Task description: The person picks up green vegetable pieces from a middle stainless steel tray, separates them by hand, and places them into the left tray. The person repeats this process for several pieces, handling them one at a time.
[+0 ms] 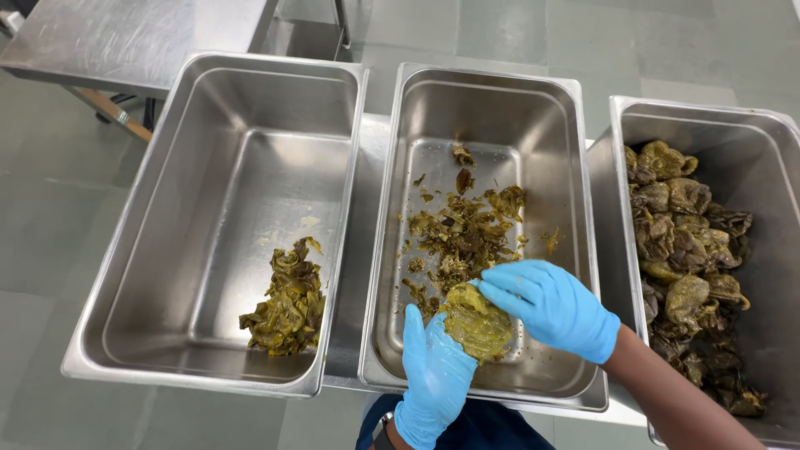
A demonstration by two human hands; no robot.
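Surface: a stainless-steel work table [360, 250], visible only as a strip between the pans and at its near edge. Three deep rectangular steel pans sit on it side by side, rims nearly touching.

Left pan [167, 275] — mostly bare, with one small heap of peeled green strips [287, 304] near its front right corner and a few pale smears on the bottom.

Middle pan [567, 208] — a perforated bottom strewn with dark, charred skins and scraps [462, 233], thickest at the centre.

Right pan [779, 183] — partly cut off by the frame edge, filled along its left side with whole roasted green peppers [687, 250], wrinkled and blistered brown.

Hands: both in light-blue disposable gloves, working over the front of the middle pan. Left hand [435, 367] cupped beneath one roasted pepper [477, 323], bearing it on palm and fingers. Right hand [550, 304] laid on the pepper's upper right side, fingers curled and pinching at its surface. The pepper is yellowish-green and glossy, held just above the pan bottom, beside the scrap pile.

Room: grey-green tiled floor [50, 208] all round. A second steel table [125, 37] stands at upper left, well apart, its scuffed top catching the light — legs and a brace show below it.
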